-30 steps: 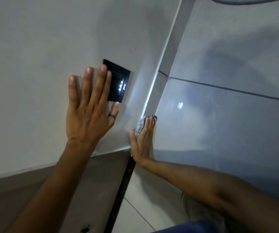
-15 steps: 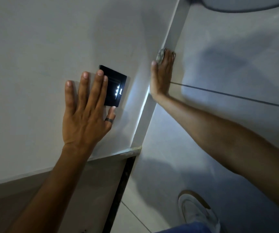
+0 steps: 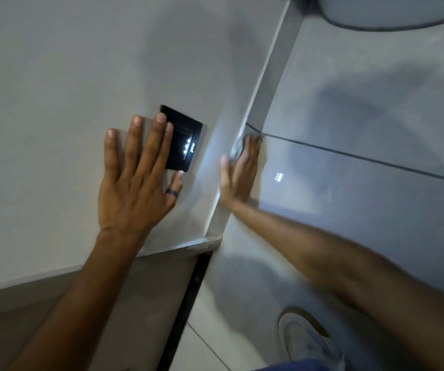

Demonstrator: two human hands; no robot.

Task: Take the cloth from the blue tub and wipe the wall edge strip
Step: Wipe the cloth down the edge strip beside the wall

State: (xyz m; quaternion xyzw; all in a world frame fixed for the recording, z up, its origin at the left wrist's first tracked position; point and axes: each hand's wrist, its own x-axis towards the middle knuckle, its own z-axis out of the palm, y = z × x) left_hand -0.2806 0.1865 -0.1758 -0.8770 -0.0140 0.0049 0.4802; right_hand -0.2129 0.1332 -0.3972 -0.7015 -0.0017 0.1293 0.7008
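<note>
A pale metal edge strip (image 3: 267, 84) runs diagonally along the corner between the plain wall and the glossy tiled wall. My right hand (image 3: 238, 174) lies flat against the strip, fingers pressing a small grey cloth (image 3: 236, 148) onto it; only a bit of the cloth shows past the fingertips. My left hand (image 3: 137, 178), with a dark ring on the thumb, rests flat and spread on the plain wall, fingertips overlapping a black switch plate (image 3: 186, 140). No blue tub is in view.
The black switch plate has small lit white lights. A dark grout line (image 3: 362, 158) crosses the tiled wall. Below, a dark floor joint (image 3: 186, 303) and a white shoe (image 3: 303, 341) show. A dark round rim (image 3: 392, 21) sits at top right.
My right hand with the cloth slid up the strip, then came part of the way back down to the grout line. My left hand stayed flat on the wall.
</note>
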